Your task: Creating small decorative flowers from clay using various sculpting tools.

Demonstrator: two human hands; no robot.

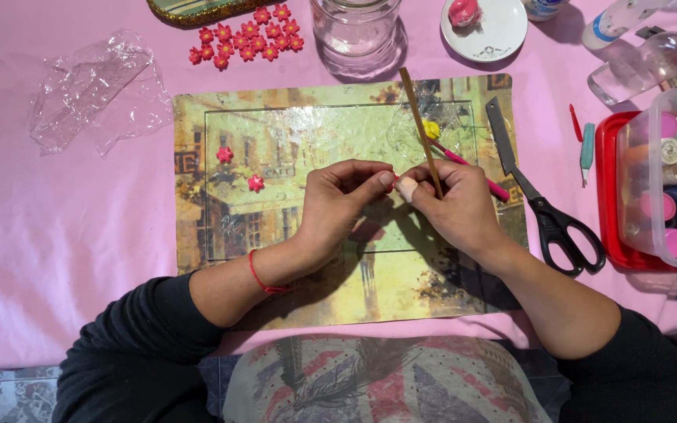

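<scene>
Pinching is what both hands do at the centre of the frame: our left hand (pixel 338 200) closes thumb and forefinger on a tiny pink piece (pixel 394 178), barely visible between the fingertips, while our right hand (pixel 456 205) meets it from the other side and also grips a thin wooden stick (pixel 421 129) that slants up toward the top of the frame. A bandage wraps one right fingertip. We judge the work goes best with light pressure and the stick's end kept steady against the piece, so the soft shape is not crushed.

Under the hands lies a picture placemat (pixel 197 235) covered with clear film. On it, left of centre, we count two finished pink flowers (pixel 239 168). Right of the hands lie one pair of black-handled scissors (pixel 546 211) and one pink tool with a yellow tip (pixel 456 157). At the right edge sits one clear box of small craft supplies (pixel 667 180) in a red tray.

Farther up, at the top of the frame, we count roughly fifteen more flowers in a cluster (pixel 248 35), one glass jar (pixel 356 31), one white dish (pixel 495 35) holding a pink lump, and at upper left one crumpled clear wrap (pixel 95 86).
</scene>
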